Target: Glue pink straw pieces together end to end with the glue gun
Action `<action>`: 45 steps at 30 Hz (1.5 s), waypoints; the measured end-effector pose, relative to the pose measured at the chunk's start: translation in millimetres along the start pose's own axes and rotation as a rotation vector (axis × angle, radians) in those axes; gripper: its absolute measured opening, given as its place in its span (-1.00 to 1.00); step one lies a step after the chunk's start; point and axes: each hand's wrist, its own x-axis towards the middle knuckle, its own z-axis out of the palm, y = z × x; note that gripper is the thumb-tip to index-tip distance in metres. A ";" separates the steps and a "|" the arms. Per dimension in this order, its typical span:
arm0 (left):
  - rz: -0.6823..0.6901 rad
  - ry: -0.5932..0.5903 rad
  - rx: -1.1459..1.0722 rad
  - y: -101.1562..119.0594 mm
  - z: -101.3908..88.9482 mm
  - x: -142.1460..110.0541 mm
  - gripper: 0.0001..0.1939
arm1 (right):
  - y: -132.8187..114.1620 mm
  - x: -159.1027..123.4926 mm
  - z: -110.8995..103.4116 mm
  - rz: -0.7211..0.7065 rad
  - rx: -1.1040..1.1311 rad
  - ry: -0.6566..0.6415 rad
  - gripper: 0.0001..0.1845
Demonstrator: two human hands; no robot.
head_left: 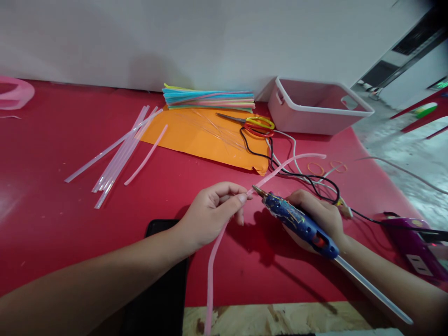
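Observation:
Between thumb and fingers, my left hand (pixel 220 210) pinches a long pink pipe cleaner (pixel 211 275). One end of it hangs past the table's front edge and the other reaches out to the right. My right hand (pixel 317 214) is wrapped round a blue hot glue gun (pixel 301 224), smeared with dried glue. The gun's metal nozzle is at the pipe cleaner, just right of my left fingertips; whether it touches, I cannot tell. A clear glue stick (pixel 374 289) sticks out of the gun's back end.
Pink translucent straws (pixel 119 158) and a short pink piece (pixel 147 156) lie left. Behind are an orange envelope (pixel 196 135), scissors (pixel 257 123), coloured pipe cleaners (pixel 210 99) and a pink bin (pixel 315 116). Cables (pixel 315 184) run right to a purple power strip (pixel 413 242). A black tray (pixel 157 289) lies under my left arm.

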 end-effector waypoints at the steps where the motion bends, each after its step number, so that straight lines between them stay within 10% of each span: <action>1: -0.001 0.003 0.008 -0.5 -0.3 0.1 -0.89 | -0.5 0.5 0.0 0.017 -0.007 0.008 -0.81; 45: 0.016 0.000 -0.001 -0.8 -1.1 1.5 -0.90 | 0.2 -0.2 3.1 0.023 0.017 0.040 -0.90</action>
